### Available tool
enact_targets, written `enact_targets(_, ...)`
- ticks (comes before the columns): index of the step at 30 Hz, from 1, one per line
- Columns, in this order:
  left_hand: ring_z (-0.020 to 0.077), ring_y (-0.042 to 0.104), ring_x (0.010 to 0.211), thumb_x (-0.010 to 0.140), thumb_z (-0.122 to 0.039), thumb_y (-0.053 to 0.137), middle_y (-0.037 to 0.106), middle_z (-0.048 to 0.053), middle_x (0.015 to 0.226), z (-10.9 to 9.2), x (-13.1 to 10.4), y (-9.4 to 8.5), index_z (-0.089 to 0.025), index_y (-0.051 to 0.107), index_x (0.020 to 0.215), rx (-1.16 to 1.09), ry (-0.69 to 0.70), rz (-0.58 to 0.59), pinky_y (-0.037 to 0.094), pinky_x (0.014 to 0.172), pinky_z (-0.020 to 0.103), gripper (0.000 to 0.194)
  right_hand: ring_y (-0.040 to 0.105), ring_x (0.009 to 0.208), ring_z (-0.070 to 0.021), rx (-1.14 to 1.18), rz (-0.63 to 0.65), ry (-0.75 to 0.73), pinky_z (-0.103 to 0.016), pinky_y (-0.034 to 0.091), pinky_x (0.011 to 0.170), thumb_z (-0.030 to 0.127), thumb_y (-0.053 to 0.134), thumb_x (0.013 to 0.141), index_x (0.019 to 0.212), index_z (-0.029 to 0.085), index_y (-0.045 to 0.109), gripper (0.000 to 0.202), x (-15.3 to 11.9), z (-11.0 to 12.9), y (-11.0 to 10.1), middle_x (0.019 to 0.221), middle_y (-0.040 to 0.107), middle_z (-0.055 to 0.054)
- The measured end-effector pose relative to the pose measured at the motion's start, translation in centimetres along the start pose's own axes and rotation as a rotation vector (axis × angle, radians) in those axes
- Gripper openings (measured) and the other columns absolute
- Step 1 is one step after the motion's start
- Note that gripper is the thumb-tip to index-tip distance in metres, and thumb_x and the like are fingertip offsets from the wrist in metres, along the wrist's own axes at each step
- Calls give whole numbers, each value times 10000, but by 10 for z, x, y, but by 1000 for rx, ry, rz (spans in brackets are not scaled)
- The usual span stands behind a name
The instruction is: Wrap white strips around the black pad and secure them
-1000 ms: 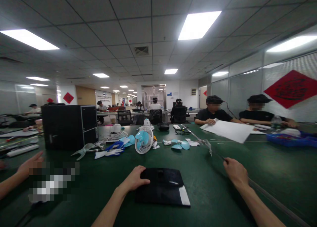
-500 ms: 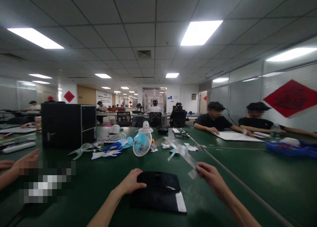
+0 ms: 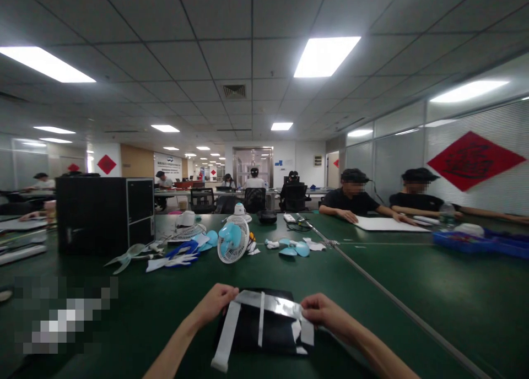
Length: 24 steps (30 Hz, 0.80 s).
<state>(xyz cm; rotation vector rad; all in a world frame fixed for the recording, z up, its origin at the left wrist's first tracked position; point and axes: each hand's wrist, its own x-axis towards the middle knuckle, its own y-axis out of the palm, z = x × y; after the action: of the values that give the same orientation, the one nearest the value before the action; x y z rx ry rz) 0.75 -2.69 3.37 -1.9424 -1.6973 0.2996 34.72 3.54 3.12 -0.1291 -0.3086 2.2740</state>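
Observation:
A flat black rectangular panel [image 3: 279, 332] lies on the green table before me, with a white patch at its near right corner. A shiny translucent strip [image 3: 268, 303], with narrower pale strips hanging from it, stretches across the panel's far part. My left hand [image 3: 218, 303] pinches its left end by the panel's far left corner. At the other end, my right hand [image 3: 323, 313] grips the strip near the panel's right edge. Whether the strip touches the panel, I cannot tell.
Beyond the panel stand a small white-and-blue fan [image 3: 233, 240], blue fan blades [image 3: 294, 248] and blue-white gloves [image 3: 176, 258]. A black computer case [image 3: 93, 216] is at left. Blue trays [image 3: 463, 242] sit at right near two people. A grey cable cover [image 3: 384, 288] crosses the table.
My right hand has brought the strip from the right over the panel. My left hand has moved from the panel's corner to the strip's left end. Another person's hands at far left have gone.

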Motion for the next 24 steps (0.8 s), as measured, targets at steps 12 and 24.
enact_targets(12,87,447,463,656,-512,691,513,-55,498,-1,-12,-3,-165,584,615,2,-232,321,298,468,219,366,495,596,-104,-108,-52,34,-206,344,550,255,690,689,785,120,702,166,4,-12,4,663,608,9)
enact_targets(24,107,439,577,661,-403,636,489,-60,559,-2,-9,2,-168,609,592,284,-219,201,288,535,238,246,595,718,-156,-461,-157,-94,-232,423,629,208,609,731,830,126,721,171,10,-20,12,789,695,-28)
